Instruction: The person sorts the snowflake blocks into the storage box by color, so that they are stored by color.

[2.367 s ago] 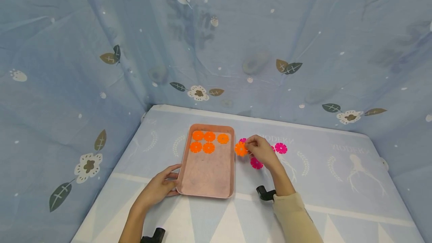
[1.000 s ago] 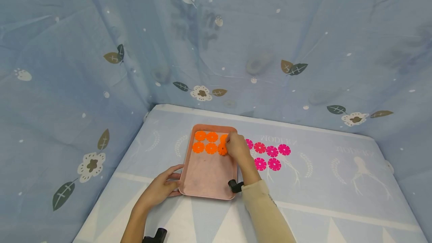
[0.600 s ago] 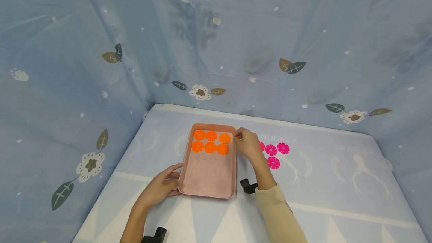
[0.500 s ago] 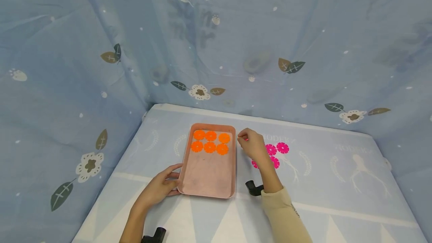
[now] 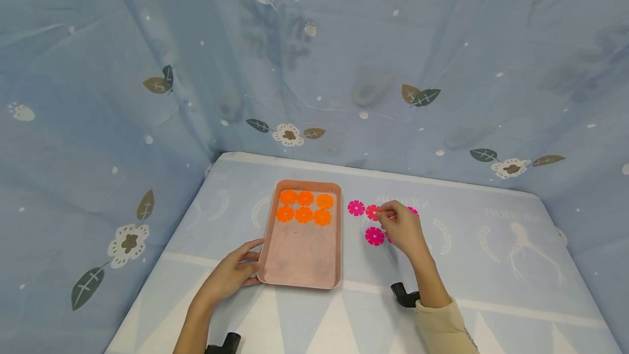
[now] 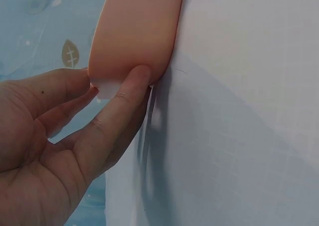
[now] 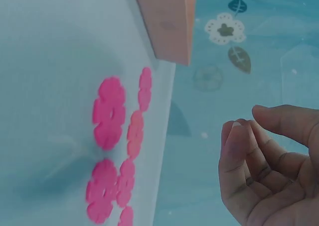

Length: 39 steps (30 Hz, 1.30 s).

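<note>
My left hand (image 5: 232,271) grips the left edge of a shallow pink tray (image 5: 300,255) near its front corner. The left wrist view shows a finger pressed on the wall of the tray (image 6: 137,32). Two rows of orange flower-shaped discs (image 5: 303,215) lie flat at the tray's far end. My right hand (image 5: 404,229) hovers right of the tray, above several pink flower-shaped discs (image 5: 374,236), hiding some. In the right wrist view, the right hand (image 7: 269,171) has loosely bent fingers, a gap before the thumb, and nothing held. One pink disc (image 7: 135,135) looks more salmon.
A patterned cloth (image 5: 491,266) covers the table. Blue printed curtains (image 5: 314,70) stand behind and at the sides. Black wrist mounts (image 5: 404,296) sit below each hand.
My right hand has brought an orange disc from the right into the tray, completing the nearer row's right end, let go, and moved right over the pink discs. My left hand stays at the tray.
</note>
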Tool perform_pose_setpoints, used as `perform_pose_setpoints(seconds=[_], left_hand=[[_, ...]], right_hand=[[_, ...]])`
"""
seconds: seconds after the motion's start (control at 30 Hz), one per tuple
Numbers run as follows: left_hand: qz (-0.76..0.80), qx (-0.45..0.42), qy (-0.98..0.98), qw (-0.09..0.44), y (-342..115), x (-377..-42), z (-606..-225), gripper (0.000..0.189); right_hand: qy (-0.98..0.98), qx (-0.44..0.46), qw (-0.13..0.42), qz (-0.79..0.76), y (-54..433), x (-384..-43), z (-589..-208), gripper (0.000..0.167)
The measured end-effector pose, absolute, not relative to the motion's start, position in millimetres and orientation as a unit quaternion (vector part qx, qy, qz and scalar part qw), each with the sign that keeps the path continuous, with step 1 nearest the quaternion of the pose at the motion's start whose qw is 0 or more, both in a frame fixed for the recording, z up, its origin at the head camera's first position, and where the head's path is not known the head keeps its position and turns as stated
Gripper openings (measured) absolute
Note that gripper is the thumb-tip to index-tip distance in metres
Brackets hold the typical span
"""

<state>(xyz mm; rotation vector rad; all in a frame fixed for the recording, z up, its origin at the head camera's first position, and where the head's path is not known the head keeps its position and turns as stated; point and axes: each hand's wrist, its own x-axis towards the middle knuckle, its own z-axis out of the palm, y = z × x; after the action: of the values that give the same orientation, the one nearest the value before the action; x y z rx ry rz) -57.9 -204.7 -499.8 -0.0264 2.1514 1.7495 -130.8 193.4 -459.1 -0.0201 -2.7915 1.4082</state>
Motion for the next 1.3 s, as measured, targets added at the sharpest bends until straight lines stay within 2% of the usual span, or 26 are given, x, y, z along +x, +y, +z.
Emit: perform_pose_setpoints(seconds=[0.23, 0.57, 0.77, 1.0, 1.3], left_hand=[[0.623, -0.009, 0.76, 0.185, -204.9, -57.5, -500.3, 0.053], [0.627, -0.003, 0.757, 0.187, -205.5, -56.9, -501.3, 0.053], [0.628, -0.005, 0.755, 0.187, -206.7, -56.4, -502.2, 0.054], [0.626, -0.006, 0.757, 0.187, -206.0, -57.1, -501.9, 0.053], [0.631, -0.002, 0.752, 0.191, -206.8, -58.6, -501.8, 0.054]], right_hand=[[-0.902, -0.02, 0.024, 0.43, 212.3, -116.4, -467.8, 0.025], [-0.902, -0.049, 0.013, 0.428, 238.6, -111.5, -485.5, 0.025], [-0.909, -0.069, -0.008, 0.411, 251.8, -119.6, -502.8, 0.025], [-0.919, -0.078, -0.057, 0.382, 255.7, -123.9, -513.4, 0.033], [-0.93, -0.053, -0.06, 0.359, 256.7, -129.3, -520.2, 0.039]])
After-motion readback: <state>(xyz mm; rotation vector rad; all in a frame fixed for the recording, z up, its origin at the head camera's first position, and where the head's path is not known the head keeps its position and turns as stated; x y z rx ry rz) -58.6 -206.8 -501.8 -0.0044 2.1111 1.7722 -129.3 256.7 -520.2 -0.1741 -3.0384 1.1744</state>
